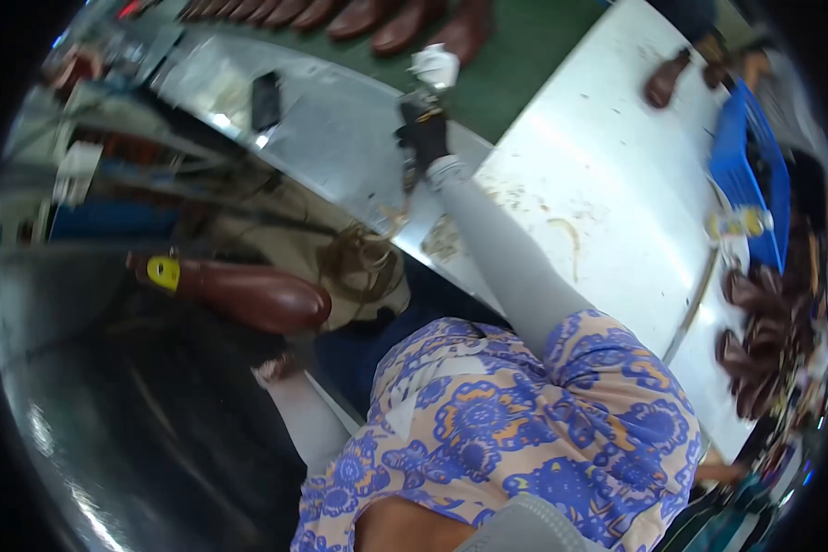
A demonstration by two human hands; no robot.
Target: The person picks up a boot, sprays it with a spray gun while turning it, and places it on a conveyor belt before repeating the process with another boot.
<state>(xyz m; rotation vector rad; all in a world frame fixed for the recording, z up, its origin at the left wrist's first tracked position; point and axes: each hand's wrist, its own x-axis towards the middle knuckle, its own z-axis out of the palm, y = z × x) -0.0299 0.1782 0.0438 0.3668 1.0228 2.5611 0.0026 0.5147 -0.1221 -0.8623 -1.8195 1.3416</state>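
My right hand [423, 138], in a black glove, reaches over the metal table's far edge. Its fingers look closed round a small item too blurred to make out, and a white bundle [435, 66] lies just beyond them. My left hand [278, 368] is low at the left, mostly dark and hidden, below a dark red shoe form [258, 294]. A yellow tag [164, 273] is at the narrow end of that form. Whether the left hand touches the form is unclear.
A metal tabletop [327, 129] holds a black phone [266, 101]. Beside it stands a white table [616, 175] with scraps and a dark red shoe [665, 80]. A row of shoes [350, 18] lies at the top. A blue crate [741, 175] and more shoes are at the right, near another person's arm.
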